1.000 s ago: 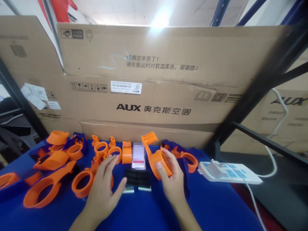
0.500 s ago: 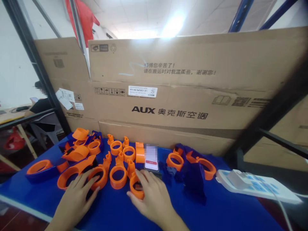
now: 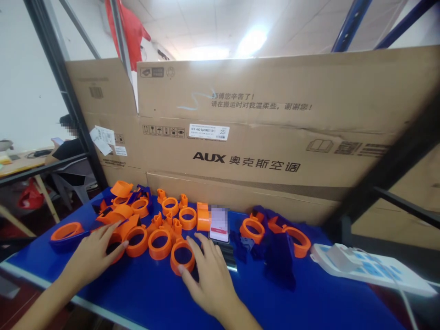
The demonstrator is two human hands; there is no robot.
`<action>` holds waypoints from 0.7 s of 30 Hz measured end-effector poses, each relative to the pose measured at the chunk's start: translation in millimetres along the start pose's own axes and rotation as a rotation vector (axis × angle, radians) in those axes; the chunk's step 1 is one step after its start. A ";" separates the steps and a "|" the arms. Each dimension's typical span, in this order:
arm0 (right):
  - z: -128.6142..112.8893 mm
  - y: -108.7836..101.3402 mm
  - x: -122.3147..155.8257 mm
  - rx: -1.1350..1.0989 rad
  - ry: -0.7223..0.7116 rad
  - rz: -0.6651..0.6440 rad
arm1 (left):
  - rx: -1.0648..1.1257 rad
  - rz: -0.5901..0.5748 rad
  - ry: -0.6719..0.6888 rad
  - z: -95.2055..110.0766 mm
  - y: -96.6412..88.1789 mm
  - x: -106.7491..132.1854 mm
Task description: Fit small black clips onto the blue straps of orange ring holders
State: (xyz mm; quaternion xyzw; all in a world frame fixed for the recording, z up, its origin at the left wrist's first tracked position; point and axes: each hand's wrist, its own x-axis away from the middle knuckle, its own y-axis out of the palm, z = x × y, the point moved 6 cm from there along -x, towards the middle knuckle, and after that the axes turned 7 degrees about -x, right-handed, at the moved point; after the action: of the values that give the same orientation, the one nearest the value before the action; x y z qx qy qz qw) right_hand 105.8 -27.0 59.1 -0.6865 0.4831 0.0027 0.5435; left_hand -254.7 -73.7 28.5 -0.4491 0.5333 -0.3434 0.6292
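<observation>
Many orange plastic ring parts (image 3: 160, 238) lie spread over a blue table (image 3: 309, 298). My left hand (image 3: 91, 256) rests flat on one orange ring part at the left, fingers spread over it. My right hand (image 3: 209, 275) lies palm down, its thumb and fingers touching an orange ring (image 3: 183, 257) in front of a phone (image 3: 219, 224). A black block (image 3: 229, 255) sits just right of that hand. Dark blue parts (image 3: 278, 256) and more orange rings (image 3: 299, 240) lie further right.
Large cardboard boxes (image 3: 261, 137) stand along the table's back edge. A white power strip (image 3: 371, 270) with a plug lies at the right. Dark metal rack posts (image 3: 65, 96) frame both sides. A seated person (image 3: 65, 146) is at a desk far left.
The view swung left and up. My right hand let go of the large orange part and now rests on a ring; my left hand moved left onto another orange part.
</observation>
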 end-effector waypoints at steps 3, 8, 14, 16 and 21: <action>5.0 -11.6 -1.0 -0.060 -0.008 0.050 | 0.094 -0.106 -0.042 -4.2 6.5 6.6; 9.9 -24.0 -4.6 -0.166 -0.010 0.122 | 0.212 -0.001 -0.198 -20.3 -24.9 12.6; 10.5 -37.2 -7.6 -0.343 -0.062 0.174 | 1.020 0.200 -0.485 14.9 -52.7 14.8; 14.0 -40.2 -7.8 -0.437 -0.060 0.157 | 1.533 0.098 -0.577 75.7 -36.1 19.6; 44.5 -54.3 -7.7 -0.697 0.073 0.159 | 2.152 -0.370 -0.631 251.5 0.0 28.3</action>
State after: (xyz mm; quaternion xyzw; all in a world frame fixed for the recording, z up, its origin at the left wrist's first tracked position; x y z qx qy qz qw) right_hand 161.0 8.3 85.4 -0.7903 0.5245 0.1849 0.2571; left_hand -2.8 -49.5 25.2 0.1859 -0.2954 -0.5824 0.7341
